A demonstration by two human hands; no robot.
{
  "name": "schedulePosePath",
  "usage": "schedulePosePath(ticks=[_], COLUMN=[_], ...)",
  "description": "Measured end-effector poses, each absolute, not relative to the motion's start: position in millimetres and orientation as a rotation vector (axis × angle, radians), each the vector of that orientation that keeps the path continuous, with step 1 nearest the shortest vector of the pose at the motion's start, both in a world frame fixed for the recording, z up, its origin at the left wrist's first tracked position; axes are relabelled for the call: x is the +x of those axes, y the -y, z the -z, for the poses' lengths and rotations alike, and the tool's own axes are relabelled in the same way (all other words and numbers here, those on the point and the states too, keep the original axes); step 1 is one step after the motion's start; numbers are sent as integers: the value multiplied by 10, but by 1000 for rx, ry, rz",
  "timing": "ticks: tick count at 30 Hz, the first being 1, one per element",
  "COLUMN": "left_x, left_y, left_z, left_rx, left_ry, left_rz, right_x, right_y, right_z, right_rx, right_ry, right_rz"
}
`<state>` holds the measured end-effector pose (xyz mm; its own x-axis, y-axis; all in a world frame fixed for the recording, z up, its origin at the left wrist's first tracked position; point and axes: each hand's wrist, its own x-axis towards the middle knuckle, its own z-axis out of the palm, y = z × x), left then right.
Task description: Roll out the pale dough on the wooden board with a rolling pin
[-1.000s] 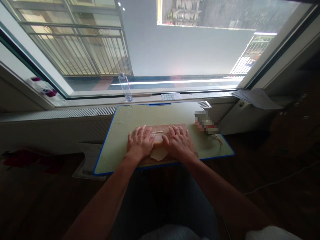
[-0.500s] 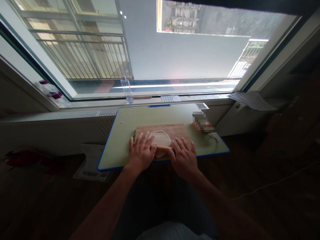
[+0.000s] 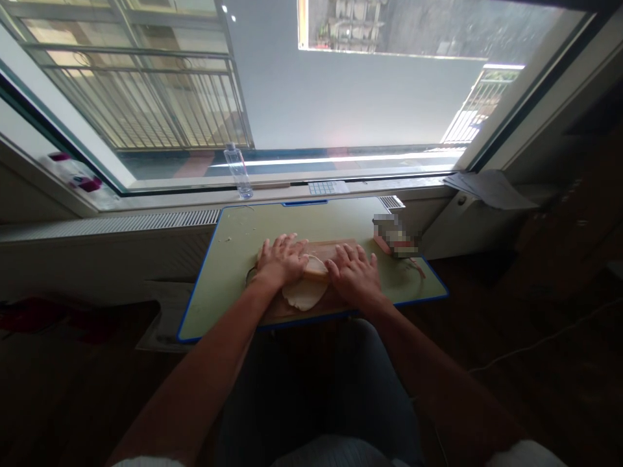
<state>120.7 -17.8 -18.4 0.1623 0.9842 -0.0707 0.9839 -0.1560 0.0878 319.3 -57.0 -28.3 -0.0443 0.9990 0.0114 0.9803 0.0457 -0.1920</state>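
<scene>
A wooden rolling pin (image 3: 316,275) lies across a flattened sheet of dough (image 3: 305,295) on a wooden board (image 3: 341,301). My left hand (image 3: 282,259) rests over the pin's left end, with its fingers spread and pointing forward. Over the right end lies my right hand (image 3: 355,272), also flat with fingers apart. Both palms press on the pin rather than wrap round it. The pin's middle shows between my thumbs, while its ends are hidden under the hands. Part of the dough shows beyond the pin, and a larger part on my side.
The board lies on a pale green table (image 3: 219,285) with a blue edge. At its right stands a pixelated object (image 3: 394,237). A clear bottle (image 3: 238,172) stands on the windowsill, another bottle (image 3: 75,174) leans at left, and papers (image 3: 487,188) lie at right.
Both hands and the rolling pin have moved forward, away from me, over the dough. More dough now shows on my side of the pin. The view has shifted slightly.
</scene>
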Motion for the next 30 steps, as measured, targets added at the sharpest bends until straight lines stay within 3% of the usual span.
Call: schedulePosePath(ticks=[14, 30], left_x=[1293, 1249], left_y=[-482, 100], left_z=[297, 214], left_rx=[2277, 2297], left_ry=[-1933, -1947], left_rz=[-98, -40], right_x=[3358, 3241], right_y=[-84, 511], right_z=[302, 319], right_rx=[-2128, -2060], right_ry=[2142, 2174], right_rz=[-301, -154])
